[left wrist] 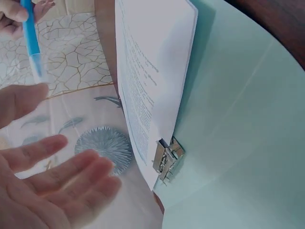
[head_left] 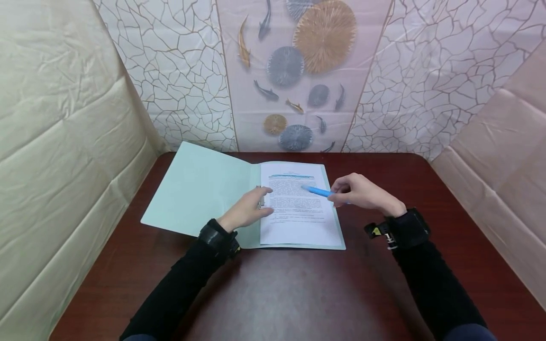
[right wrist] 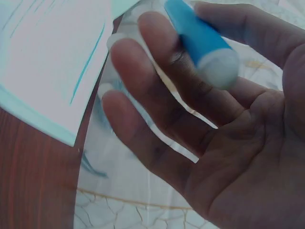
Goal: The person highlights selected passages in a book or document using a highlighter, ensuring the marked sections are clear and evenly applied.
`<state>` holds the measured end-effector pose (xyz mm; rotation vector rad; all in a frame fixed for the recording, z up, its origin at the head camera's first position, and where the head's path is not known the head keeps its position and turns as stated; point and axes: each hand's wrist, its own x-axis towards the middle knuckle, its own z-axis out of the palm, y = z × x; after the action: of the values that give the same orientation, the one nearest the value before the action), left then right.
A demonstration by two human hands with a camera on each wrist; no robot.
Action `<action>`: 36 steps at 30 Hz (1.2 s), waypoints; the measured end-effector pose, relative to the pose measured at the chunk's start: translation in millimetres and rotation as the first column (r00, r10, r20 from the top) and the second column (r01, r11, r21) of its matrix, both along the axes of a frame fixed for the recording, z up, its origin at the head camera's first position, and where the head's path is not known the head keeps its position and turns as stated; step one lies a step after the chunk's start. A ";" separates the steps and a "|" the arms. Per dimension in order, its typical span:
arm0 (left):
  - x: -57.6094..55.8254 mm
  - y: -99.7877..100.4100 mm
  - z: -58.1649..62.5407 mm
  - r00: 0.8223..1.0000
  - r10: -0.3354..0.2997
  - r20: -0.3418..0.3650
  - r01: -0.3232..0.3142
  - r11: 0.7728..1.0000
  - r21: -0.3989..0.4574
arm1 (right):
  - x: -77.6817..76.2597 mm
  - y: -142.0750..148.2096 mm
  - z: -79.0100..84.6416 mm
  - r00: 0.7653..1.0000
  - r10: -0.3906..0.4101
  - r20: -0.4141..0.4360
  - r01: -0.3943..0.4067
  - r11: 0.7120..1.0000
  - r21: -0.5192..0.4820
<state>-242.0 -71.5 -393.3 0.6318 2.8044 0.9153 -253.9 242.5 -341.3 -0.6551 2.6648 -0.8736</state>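
A pale green folder [head_left: 200, 184] lies spread on the table with printed sheets [head_left: 298, 232] on its right side. Across the top of the page runs a blue highlighted line [head_left: 291, 176]. My right hand [head_left: 362, 192] pinches a blue highlighter [head_left: 317, 191] above the page's right edge; its translucent end points left. In the left wrist view, a metal clip [left wrist: 167, 157] holds the sheets at the folder's spine. Over that clip hovers my left hand [head_left: 245, 208], fingers apart and holding nothing. The right wrist view shows the highlighter's pale rear end [right wrist: 219, 69].
The dark red-brown table [head_left: 294, 293] extends in front of the folder and to both sides. Behind it hangs a patterned cloth [head_left: 183, 71], with plain cream cloth [head_left: 64, 142] at the left and pinkish cloth [head_left: 503, 166] at the right.
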 end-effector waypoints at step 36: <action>-5.1 33.8 1.8 0.976 -0.216 -0.032 0.218 0.956 0.194 | -4.6 -47.7 -11.4 0.992 0.078 0.098 -0.050 0.964 -0.261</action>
<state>-247.1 -37.7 -391.5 0.9521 2.6040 1.1528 -258.5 194.8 -352.8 -0.7251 2.4422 -1.2143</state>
